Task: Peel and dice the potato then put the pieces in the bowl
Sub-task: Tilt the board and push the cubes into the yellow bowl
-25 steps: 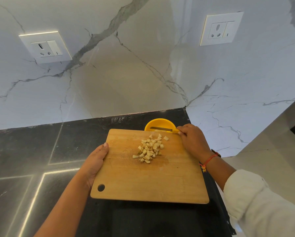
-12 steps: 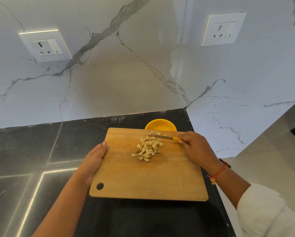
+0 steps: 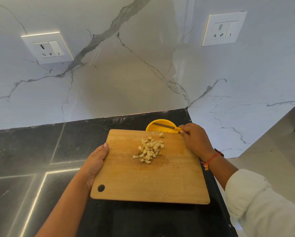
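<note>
A flat wooden cutting board point(image 3: 160, 182) with a round hole in its near left corner is over the right end of the black stone desk point(image 3: 32, 151). The left hand point(image 3: 95, 161) grips the board's left edge. Its thumb lies along the edge and its fingers are hidden under the wood. A pile of small pale potato pieces point(image 3: 149, 152) lies on the board, closer to the far edge than to the near edge. One lone piece point(image 3: 161, 134) sits right by the far edge. A round yellow bowl point(image 3: 162, 121) stands in the far right corner of the desk, just behind the board's far edge, and the board hides its near side. A bit of pale stuff shows inside it. The right hand point(image 3: 196, 141) is curled around the yellow handle of a small knife point(image 3: 164, 126). The knife's grey blade reaches to the left across the open top of the bowl. The right wrist has a red thread band point(image 3: 211, 159), and a white sleeve point(image 3: 263, 202) covers the arm. Behind the desk is a white marble wall point(image 3: 143, 74) with grey lines. It has a white wall socket point(image 3: 47, 47) on the left and a second white socket point(image 3: 223, 29) on the right.
</note>
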### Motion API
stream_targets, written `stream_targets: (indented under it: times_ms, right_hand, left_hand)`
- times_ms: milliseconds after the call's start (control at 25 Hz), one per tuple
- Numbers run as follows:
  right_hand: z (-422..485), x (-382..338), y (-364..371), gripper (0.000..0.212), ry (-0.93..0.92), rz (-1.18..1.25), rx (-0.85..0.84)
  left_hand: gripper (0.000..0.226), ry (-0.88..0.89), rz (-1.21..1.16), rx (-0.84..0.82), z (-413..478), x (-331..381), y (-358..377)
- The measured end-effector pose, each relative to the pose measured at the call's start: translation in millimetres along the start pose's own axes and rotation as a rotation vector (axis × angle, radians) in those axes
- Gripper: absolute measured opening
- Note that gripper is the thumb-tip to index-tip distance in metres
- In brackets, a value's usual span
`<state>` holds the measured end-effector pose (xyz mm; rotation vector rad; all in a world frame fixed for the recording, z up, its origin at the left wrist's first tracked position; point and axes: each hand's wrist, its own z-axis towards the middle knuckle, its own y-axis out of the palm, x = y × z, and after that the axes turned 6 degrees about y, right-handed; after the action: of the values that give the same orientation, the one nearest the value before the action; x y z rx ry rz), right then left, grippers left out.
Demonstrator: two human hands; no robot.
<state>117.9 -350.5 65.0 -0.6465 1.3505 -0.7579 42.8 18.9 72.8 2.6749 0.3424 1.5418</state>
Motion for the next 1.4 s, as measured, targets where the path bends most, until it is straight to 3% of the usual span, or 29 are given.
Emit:
stream_targets:
  times_ms: [280,600,880,1200,1400]
  right_hand:
    - [-25.1,1.4,0.3,0.03,-0.087,-0.031,-0.097]
    - [-8.7,4.3,-6.3,0.028,0.025,-0.062,-0.012]
    - [-31.9,0.3,-9.5,0.029,-0.082,-0.047,-0.111]
    - [-5.2,5.4,-16.3,0.025,0.012,-0.057,-0.019]
    - [-33.5,-12.8,-23.9,0.027,-0.084,-0.01,-0.046]
  left_hand:
    - [0.045,-0.005,-0.013,0.024,4.7,-0.8,0.7]
    - [0.043,-0.007,-0.003,0.002,2.8,-1.3,4.7]
    - [0.044,0.002,-0.017,-0.006,3.4,3.2,7.3]
    - [0.044,0.016,-0.031,0.0,2.3,4.8,2.8]
    - [0.044,0.014,-0.026,0.009,4.9,5.7,3.3]
